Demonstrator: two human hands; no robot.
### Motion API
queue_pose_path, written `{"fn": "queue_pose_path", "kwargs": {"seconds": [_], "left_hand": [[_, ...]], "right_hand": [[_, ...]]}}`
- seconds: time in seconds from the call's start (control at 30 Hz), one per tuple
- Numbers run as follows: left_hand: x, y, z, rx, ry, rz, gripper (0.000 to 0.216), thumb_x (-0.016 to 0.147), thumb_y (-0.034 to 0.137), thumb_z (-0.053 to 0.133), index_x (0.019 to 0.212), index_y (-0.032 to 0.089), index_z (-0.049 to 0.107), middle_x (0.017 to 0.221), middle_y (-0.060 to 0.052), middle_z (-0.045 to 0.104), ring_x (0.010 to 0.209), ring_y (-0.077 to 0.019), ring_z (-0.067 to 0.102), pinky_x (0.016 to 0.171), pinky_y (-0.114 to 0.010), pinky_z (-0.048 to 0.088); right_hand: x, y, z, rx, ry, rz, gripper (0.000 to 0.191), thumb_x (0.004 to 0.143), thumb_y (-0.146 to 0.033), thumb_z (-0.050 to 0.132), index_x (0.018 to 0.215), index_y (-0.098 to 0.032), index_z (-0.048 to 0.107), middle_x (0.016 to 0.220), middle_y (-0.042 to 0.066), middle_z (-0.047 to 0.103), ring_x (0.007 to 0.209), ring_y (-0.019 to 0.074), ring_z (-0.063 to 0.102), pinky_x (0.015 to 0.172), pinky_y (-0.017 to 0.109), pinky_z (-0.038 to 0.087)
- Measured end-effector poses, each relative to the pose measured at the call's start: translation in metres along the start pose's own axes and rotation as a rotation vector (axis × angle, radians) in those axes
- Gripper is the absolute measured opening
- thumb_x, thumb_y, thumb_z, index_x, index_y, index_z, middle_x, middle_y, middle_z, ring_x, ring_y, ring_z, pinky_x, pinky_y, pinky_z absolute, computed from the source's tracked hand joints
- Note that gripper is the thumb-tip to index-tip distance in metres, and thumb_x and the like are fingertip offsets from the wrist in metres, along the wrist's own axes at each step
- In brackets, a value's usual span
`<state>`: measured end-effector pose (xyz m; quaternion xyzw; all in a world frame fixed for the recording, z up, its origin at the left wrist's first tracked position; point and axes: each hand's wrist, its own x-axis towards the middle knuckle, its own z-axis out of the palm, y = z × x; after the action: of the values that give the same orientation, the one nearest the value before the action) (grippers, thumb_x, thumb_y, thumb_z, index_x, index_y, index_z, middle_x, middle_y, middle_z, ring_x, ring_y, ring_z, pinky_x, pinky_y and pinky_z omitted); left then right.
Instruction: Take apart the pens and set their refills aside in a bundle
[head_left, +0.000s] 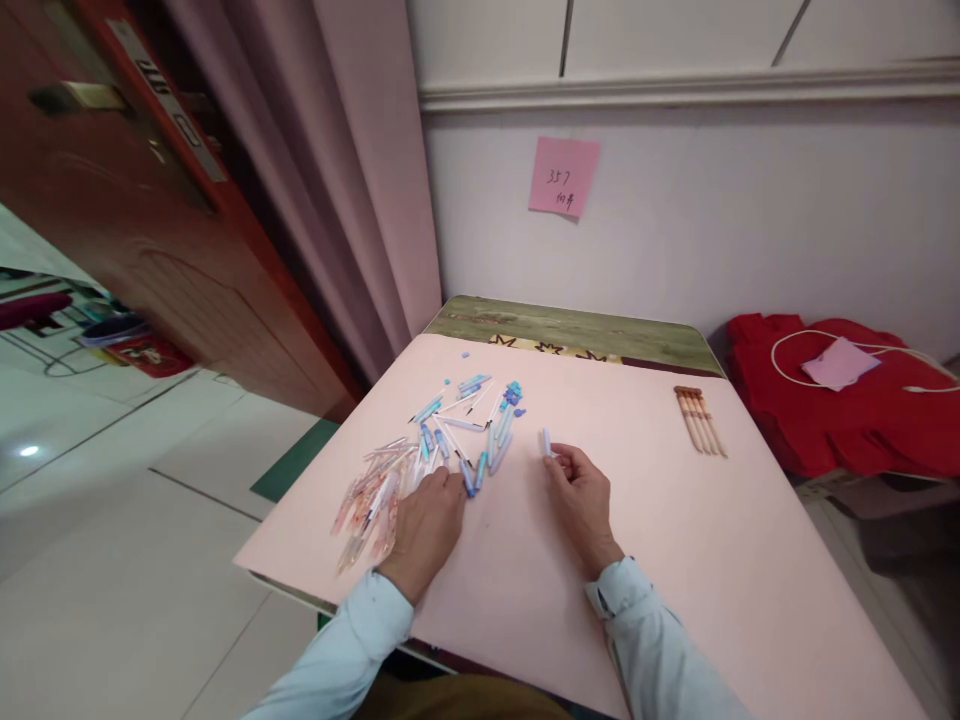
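My left hand (426, 525) rests on the pink table top (675, 540), its fingers curled down at the near edge of a scattered pile of blue and white pen parts (469, 425). Whether those fingers grip a piece is hidden. My right hand (579, 495) is closed in a pinch on a short pale blue pen barrel (546, 441) that stands up from its fingertips. Several clear and orange pen tubes (371, 495) lie left of my left hand. A neat row of brown pens (699, 420) lies apart at the far right of the table.
A pink sticky note (564, 176) hangs on the wall behind. A red cloth (832, 410) with a white cable and a pink paper lies right of the table. A pink curtain (352, 180) and a dark red door (135, 200) stand at left.
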<state>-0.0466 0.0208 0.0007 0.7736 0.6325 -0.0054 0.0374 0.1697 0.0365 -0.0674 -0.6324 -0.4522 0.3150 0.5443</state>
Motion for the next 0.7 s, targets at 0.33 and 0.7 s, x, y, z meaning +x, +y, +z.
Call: {"fn": "queue_pose_path", "kwargs": {"seconds": [0.33,0.7], "left_hand": [[0.005,-0.015,-0.009,-0.2,0.065,0.037,0.019,0.094,0.027,0.047,0.1,0.023,0.065,0.096,-0.004,0.065,0.088,-0.0193,0.062,0.07,-0.029,0.04],[0.139,-0.046,-0.022,-0.196,0.147,-0.074,0.012,0.081,0.023,0.056,0.082,0.023,0.068,0.095,-0.004,0.069,0.088,-0.0205,0.062,0.068,-0.028,0.041]], "right_hand": [[-0.001,0.001,0.001,-0.133,-0.044,-0.065,0.034,0.082,-0.044,0.062,0.102,-0.018,0.073,0.076,0.003,0.068,0.064,0.0158,0.059,0.064,0.026,0.049],[0.0,0.002,0.003,-0.188,-0.059,-0.064,0.032,0.081,-0.042,0.061,0.1,-0.02,0.074,0.076,0.003,0.069,0.062,0.0153,0.059,0.061,0.026,0.049]]}}
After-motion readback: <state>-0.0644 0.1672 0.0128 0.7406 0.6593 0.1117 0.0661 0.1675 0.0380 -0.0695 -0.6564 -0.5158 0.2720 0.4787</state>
